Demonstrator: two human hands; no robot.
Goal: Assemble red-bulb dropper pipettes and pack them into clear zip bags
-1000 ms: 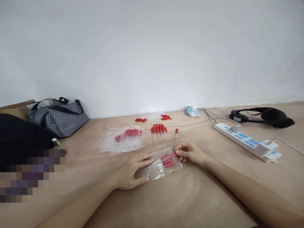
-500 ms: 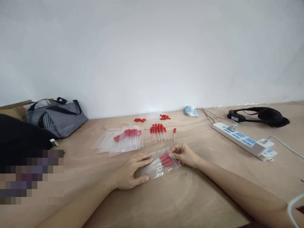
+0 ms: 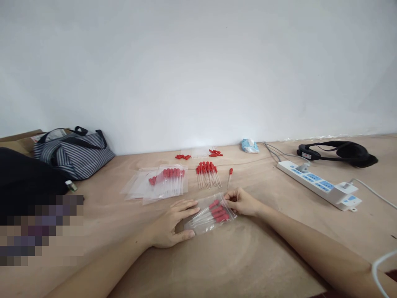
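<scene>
A clear zip-lock bag [image 3: 204, 219] lies on the table with several red-capped droppers [image 3: 218, 212] inside, their red bulbs toward its right end. My right hand [image 3: 240, 202] pinches the bag's right edge near the far corner. Against the bag's left end rests my left hand [image 3: 172, 223], its fingers stretched and thumb apart. Just beyond my right hand lies a single dropper [image 3: 230, 171]. Behind the bag is a row of loose droppers [image 3: 208, 169]. Left of them are overlapping filled bags [image 3: 164, 184].
Red bulbs [image 3: 182, 157] and glass tubes lie near the wall, beside a blue-white crumpled packet [image 3: 249, 145]. At right are a power strip [image 3: 310, 181], cables and a black headset strap [image 3: 341, 155]. A striped bag [image 3: 80, 153] and small bottle [image 3: 71, 186] stand left.
The bag has shifted very slightly, and the droppers in it show more plainly. The single dropper sits a little farther right. Both hands are nearly in the same place.
</scene>
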